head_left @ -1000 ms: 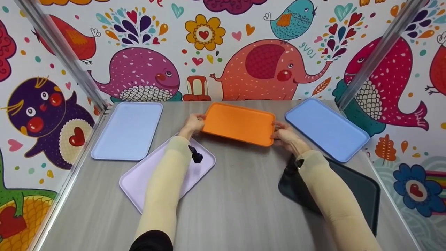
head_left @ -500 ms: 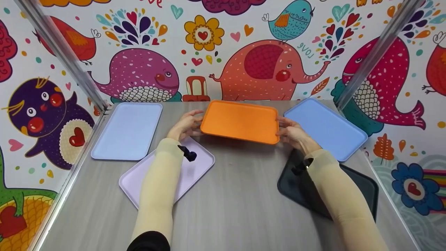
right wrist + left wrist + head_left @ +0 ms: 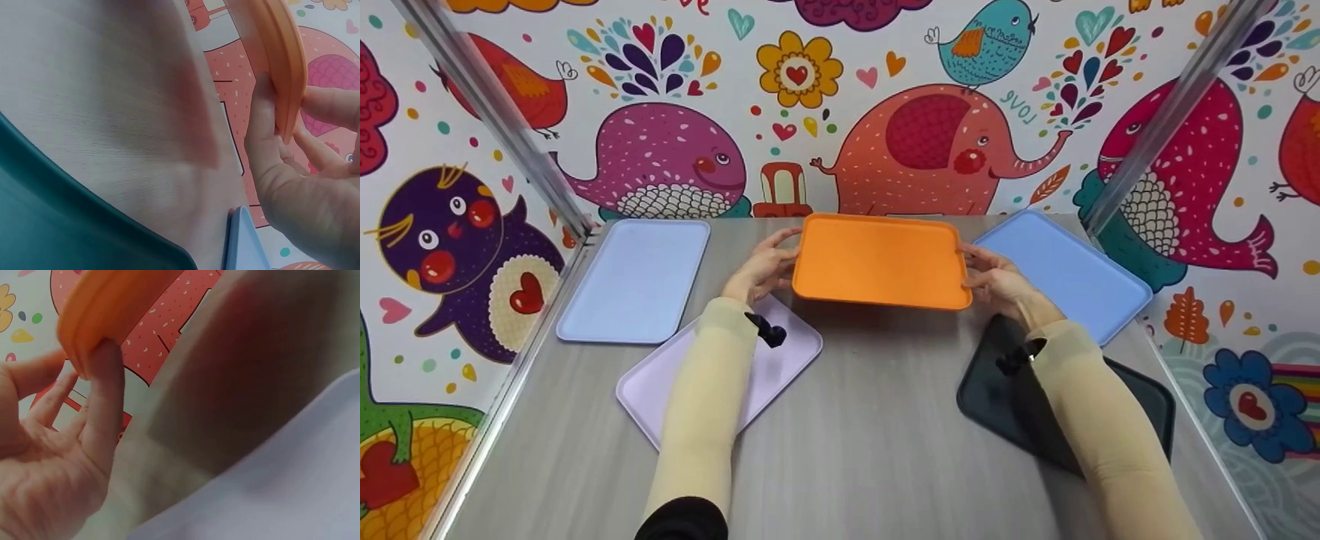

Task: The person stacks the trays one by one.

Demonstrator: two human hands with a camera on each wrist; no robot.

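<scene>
An orange tray point(image 3: 881, 261) is held up over the back of the table between both hands, its shadow lying on the surface below. At its left short end my left hand point(image 3: 765, 268) grips the rim, and the left wrist view shows fingertips on the tray's edge point(image 3: 93, 320). My right hand point(image 3: 1001, 283) pinches the opposite short end, with the thumb on one side of the rim and fingers on the other in the right wrist view. Beneath the left forearm lies a lilac tray point(image 3: 787, 360). A dark green tray point(image 3: 986, 390) lies partly hidden under the right forearm.
A light blue tray point(image 3: 634, 281) lies at the back left of the grey table point(image 3: 870, 450). Another blue tray point(image 3: 1076, 274) sits at an angle at the back right, just behind the right hand. A patterned wall point(image 3: 690, 161) and metal posts point(image 3: 1177, 120) border the table.
The orange tray has risen a little and its right end has shifted right, so it sits more level. The left hand has changed its grip, and the right hand has moved rightward with the tray.
</scene>
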